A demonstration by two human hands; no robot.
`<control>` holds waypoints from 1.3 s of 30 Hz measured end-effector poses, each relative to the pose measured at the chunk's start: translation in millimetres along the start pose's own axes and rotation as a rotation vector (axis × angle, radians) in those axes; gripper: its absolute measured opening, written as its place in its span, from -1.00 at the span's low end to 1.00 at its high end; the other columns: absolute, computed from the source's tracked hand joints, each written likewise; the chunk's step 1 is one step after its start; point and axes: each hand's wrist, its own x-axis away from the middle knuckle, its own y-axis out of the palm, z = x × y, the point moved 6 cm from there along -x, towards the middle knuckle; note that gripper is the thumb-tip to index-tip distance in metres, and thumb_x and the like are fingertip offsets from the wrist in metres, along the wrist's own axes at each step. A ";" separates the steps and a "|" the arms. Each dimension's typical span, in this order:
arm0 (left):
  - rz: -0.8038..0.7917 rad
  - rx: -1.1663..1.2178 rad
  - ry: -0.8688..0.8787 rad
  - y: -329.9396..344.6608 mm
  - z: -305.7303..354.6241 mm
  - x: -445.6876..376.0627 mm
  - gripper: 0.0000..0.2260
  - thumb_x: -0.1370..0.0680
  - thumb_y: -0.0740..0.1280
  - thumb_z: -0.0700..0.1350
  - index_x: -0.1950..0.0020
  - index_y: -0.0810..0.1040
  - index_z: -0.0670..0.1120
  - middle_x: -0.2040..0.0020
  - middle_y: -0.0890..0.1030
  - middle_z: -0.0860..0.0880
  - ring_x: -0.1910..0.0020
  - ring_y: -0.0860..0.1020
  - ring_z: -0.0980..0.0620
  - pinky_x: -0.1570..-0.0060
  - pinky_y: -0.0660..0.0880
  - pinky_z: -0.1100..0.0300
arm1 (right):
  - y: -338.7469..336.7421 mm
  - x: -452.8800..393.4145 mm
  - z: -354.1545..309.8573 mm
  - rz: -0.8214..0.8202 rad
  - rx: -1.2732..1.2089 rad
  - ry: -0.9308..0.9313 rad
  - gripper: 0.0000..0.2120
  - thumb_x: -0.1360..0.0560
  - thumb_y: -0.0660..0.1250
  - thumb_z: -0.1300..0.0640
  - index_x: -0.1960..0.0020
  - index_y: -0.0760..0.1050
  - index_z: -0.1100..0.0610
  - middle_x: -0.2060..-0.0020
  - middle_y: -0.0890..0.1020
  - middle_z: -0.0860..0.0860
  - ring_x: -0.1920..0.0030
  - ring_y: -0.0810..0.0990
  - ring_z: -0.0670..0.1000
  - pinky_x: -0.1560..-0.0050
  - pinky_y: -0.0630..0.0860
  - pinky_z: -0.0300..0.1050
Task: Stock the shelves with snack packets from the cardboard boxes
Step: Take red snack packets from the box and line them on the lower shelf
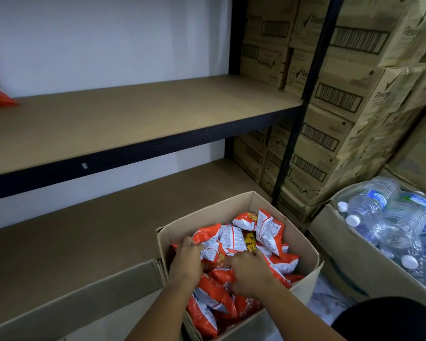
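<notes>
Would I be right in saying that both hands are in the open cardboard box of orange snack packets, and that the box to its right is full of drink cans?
Not quite: the head view shows the cardboard box on the right holding clear plastic water bottles, not cans. The rest stands: the left hand and right hand are both in the open brown cardboard box of orange-and-white snack packets.

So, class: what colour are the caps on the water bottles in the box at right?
White, on the bottle caps; the head view shows them clearly.
</notes>
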 end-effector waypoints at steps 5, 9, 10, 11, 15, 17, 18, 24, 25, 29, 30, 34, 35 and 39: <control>0.084 0.190 0.052 -24.4 -5.3 1.9 -0.66 -0.51 0.39 -0.14 -0.28 0.56 0.05 -0.15 0.63 -0.01 -0.17 0.59 -0.01 -0.21 0.47 0.17 | -20.5 -0.5 11.5 0.050 -0.166 0.037 -0.63 -0.45 0.38 -0.03 -0.25 0.47 -0.08 -0.15 0.60 0.00 -0.22 0.53 0.07 -0.31 0.37 0.01; 0.219 0.411 0.064 -60.4 -10.8 13.8 -0.71 -0.54 0.43 -0.05 -0.24 0.49 0.06 -0.11 0.59 0.03 -0.13 0.55 0.08 -0.14 0.46 0.20 | -43.8 1.7 24.1 0.117 -0.347 0.078 -0.59 -0.39 0.45 -0.08 -0.22 0.50 -0.10 -0.13 0.62 -0.02 -0.17 0.56 0.07 -0.13 0.52 -0.07; 0.245 0.439 0.069 -70.7 -13.1 16.4 -0.73 -0.54 0.43 -0.02 -0.21 0.50 0.06 -0.09 0.61 0.06 -0.11 0.57 0.11 -0.12 0.49 0.18 | -50.7 2.1 26.2 0.123 -0.378 0.082 -0.58 -0.39 0.46 -0.07 -0.22 0.51 -0.08 -0.13 0.62 -0.03 -0.16 0.57 0.06 -0.11 0.51 -0.08; 0.262 0.467 0.075 -82.0 -14.8 19.5 -0.75 -0.55 0.42 0.01 -0.20 0.50 0.08 -0.06 0.64 0.10 -0.07 0.60 0.14 -0.09 0.53 0.17 | -60.2 3.1 27.1 0.137 -0.417 0.075 -0.59 -0.39 0.48 -0.07 -0.21 0.51 -0.05 -0.11 0.62 -0.03 -0.14 0.57 0.04 -0.09 0.51 -0.08; 0.321 0.567 0.109 -130.5 -21.8 30.9 -0.76 -0.56 0.39 0.09 -0.20 0.56 0.09 -0.04 0.67 0.15 -0.01 0.65 0.20 -0.02 0.63 0.10 | -108.5 11.2 22.8 0.243 -0.608 0.045 -0.70 -0.41 0.50 -0.07 -0.10 0.56 -0.04 0.07 0.63 -0.13 0.03 0.59 -0.11 0.05 0.49 -0.19; 0.341 0.649 0.086 -154.7 -22.8 38.4 -0.73 -0.56 0.40 0.04 -0.25 0.56 0.04 -0.10 0.64 0.08 -0.05 0.65 0.10 0.01 0.65 0.09 | -131.5 15.8 14.8 0.285 -0.720 0.024 -0.72 -0.43 0.51 -0.07 -0.07 0.54 -0.03 0.09 0.63 -0.16 0.06 0.61 -0.15 0.08 0.52 -0.25; 0.357 0.688 0.082 -167.4 -22.6 42.7 -0.69 -0.55 0.40 0.04 -0.28 0.55 0.03 -0.11 0.64 0.06 -0.06 0.66 0.06 0.02 0.65 0.09 | -141.9 17.2 9.0 0.289 -0.779 0.006 -0.71 -0.43 0.51 -0.06 -0.07 0.54 0.01 0.09 0.65 -0.14 0.07 0.64 -0.15 0.07 0.58 -0.21; 0.581 0.805 0.093 -258.5 -27.6 94.2 -0.60 -0.52 0.40 0.11 -0.34 0.49 0.07 -0.11 0.65 0.08 -0.05 0.64 0.12 0.07 0.60 0.23 | -201.7 27.6 -44.3 0.363 -1.014 -0.166 -0.64 -0.43 0.51 -0.08 -0.16 0.53 -0.02 -0.01 0.68 -0.10 0.05 0.68 -0.15 0.05 0.62 -0.20; 0.619 0.826 0.097 -274.2 -29.1 106.5 -0.59 -0.51 0.42 0.11 -0.33 0.50 0.08 -0.10 0.65 0.08 -0.05 0.64 0.12 0.07 0.61 0.22 | -211.5 30.6 -56.9 0.375 -1.053 -0.194 -0.63 -0.43 0.50 -0.09 -0.17 0.52 -0.01 -0.02 0.68 -0.10 0.04 0.68 -0.16 0.04 0.62 -0.19; 0.722 0.918 0.097 -330.8 -42.7 150.2 -0.45 -0.32 0.59 -0.02 -0.27 0.52 0.06 -0.02 0.70 0.02 0.01 0.68 0.11 0.15 0.63 0.21 | -249.9 42.8 -115.9 0.406 -1.204 -0.310 -0.67 -0.46 0.48 -0.03 -0.16 0.52 0.03 -0.02 0.69 -0.05 0.06 0.70 -0.14 0.11 0.62 -0.25; 0.733 0.909 0.096 -343.2 -46.6 158.6 -0.41 -0.27 0.62 -0.05 -0.26 0.52 0.04 -0.01 0.70 0.02 0.01 0.68 0.11 0.15 0.63 0.21 | -259.8 44.8 -131.6 0.412 -1.234 -0.341 -0.68 -0.47 0.47 -0.03 -0.16 0.52 0.03 -0.02 0.69 -0.05 0.06 0.70 -0.14 0.15 0.60 -0.29; 0.765 0.850 0.105 -387.4 -65.1 184.5 -0.45 -0.27 0.64 -0.04 -0.21 0.56 0.04 -0.03 0.71 0.07 -0.01 0.68 0.11 0.03 0.63 0.14 | -296.9 46.8 -188.5 0.445 -1.295 -0.435 -0.70 -0.48 0.45 -0.07 -0.16 0.49 -0.05 -0.04 0.67 -0.12 0.05 0.69 -0.15 0.16 0.58 -0.31; 0.784 0.856 0.115 -399.4 -71.0 189.9 -0.48 -0.31 0.62 -0.03 -0.22 0.54 0.06 -0.05 0.71 0.09 -0.03 0.68 0.11 0.01 0.62 0.14 | -306.2 45.0 -202.8 0.445 -1.298 -0.452 -0.69 -0.48 0.44 -0.09 -0.17 0.48 -0.06 -0.03 0.66 -0.13 0.05 0.69 -0.15 0.16 0.58 -0.30; 0.859 0.968 0.119 -438.0 -96.1 202.2 -0.56 -0.43 0.52 -0.03 -0.24 0.45 0.12 -0.11 0.67 0.10 -0.08 0.65 0.15 0.06 0.61 0.19 | -335.5 32.2 -250.4 0.434 -1.391 -0.537 -0.72 -0.51 0.43 -0.04 -0.16 0.50 0.02 0.00 0.69 -0.05 0.08 0.70 -0.13 0.19 0.60 -0.28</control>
